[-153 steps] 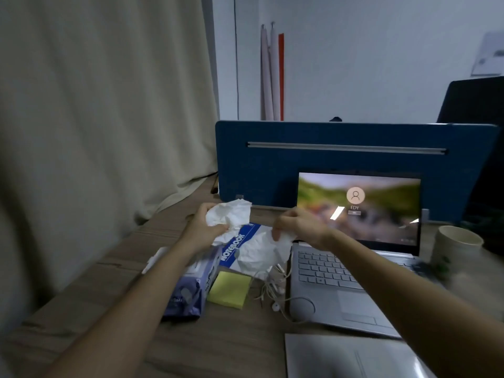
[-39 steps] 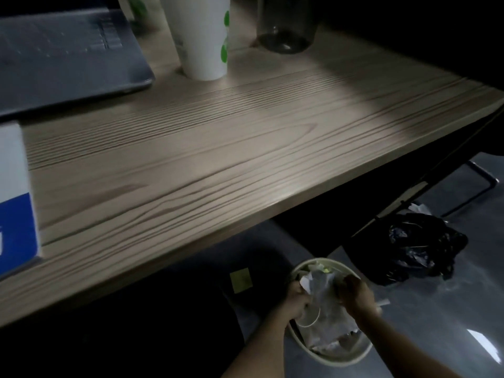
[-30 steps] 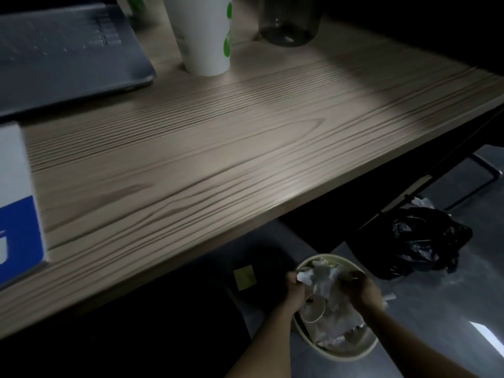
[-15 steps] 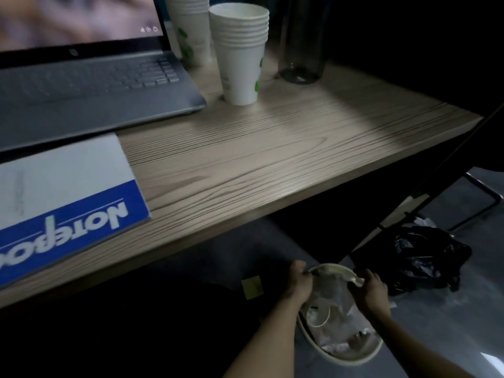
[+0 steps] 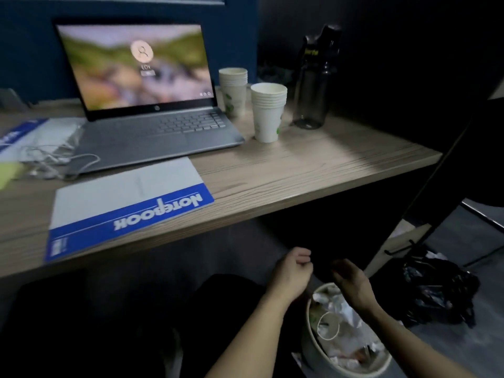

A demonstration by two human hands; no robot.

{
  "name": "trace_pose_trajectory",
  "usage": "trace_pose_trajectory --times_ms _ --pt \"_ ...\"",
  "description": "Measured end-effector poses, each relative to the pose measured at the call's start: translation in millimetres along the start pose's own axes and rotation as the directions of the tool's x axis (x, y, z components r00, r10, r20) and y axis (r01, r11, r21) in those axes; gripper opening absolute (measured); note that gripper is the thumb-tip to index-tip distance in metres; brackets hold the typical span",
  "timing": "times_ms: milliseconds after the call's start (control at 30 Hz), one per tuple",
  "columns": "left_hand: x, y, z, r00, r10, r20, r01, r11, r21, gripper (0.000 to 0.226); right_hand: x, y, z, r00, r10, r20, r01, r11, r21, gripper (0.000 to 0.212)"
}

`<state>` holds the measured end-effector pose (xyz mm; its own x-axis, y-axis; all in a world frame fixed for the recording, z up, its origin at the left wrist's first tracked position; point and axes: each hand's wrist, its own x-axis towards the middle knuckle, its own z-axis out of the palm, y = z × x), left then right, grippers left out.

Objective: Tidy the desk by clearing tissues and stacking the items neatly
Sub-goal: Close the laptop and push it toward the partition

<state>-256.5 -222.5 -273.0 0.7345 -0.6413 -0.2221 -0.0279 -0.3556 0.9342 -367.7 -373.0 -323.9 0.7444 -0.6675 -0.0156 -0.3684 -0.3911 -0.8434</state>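
My left hand (image 5: 291, 271) and my right hand (image 5: 350, 281) hover below the desk edge, just above a round waste bin (image 5: 311, 350) on the floor. Both hands hold nothing, fingers loosely curled. Crumpled white tissues (image 5: 341, 309) lie in the bin with a paper cup. On the desk a white and blue notebook (image 5: 122, 197) lies at the front edge. A second notebook (image 5: 35, 135) sits at the far left under tangled white earphones (image 5: 46, 159), beside yellow sticky notes (image 5: 8, 173).
An open laptop (image 5: 141, 105) stands mid-desk against a blue divider. Right of it are two stacks of paper cups (image 5: 267, 113) and a dark water bottle (image 5: 313, 83). A black rubbish bag (image 5: 433, 290) lies on the floor beside the bin.
The tissues picked up from the desk have gone into the bin and both hands have let go and lifted. The view has swung up towards the desk and laptop.
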Motion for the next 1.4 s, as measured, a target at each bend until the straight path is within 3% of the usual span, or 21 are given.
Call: trace_pose_trajectory --times_ms 200,400,633,1167,1400 --pt "-47 41 -53 0.979 0.199 -0.033 -0.200 0.980 -0.021 0.023 -6 -86 4 0.985 -0.162 -0.053 0.168 0.975 0.145 0.008" --pt "-99 103 -120 0.907 0.414 -0.081 -0.414 0.910 0.018 0.020 -29 -184 -4 0.910 -0.414 -0.021 0.403 0.871 0.283 0.014" --pt "-134 164 -202 0.833 0.529 -0.165 -0.516 0.849 0.116 0.014 -27 -282 -20 0.855 -0.518 0.032 0.454 0.777 0.437 0.011" --pt "-97 150 -379 0.793 0.434 -0.428 -0.293 0.887 0.357 0.011 50 -384 47 0.783 -0.603 0.151 0.530 0.775 0.345 0.010" --pt "-42 139 -414 0.842 0.333 -0.423 -0.194 0.921 0.339 0.020 107 -422 90 0.770 -0.612 0.179 0.559 0.783 0.273 0.007"
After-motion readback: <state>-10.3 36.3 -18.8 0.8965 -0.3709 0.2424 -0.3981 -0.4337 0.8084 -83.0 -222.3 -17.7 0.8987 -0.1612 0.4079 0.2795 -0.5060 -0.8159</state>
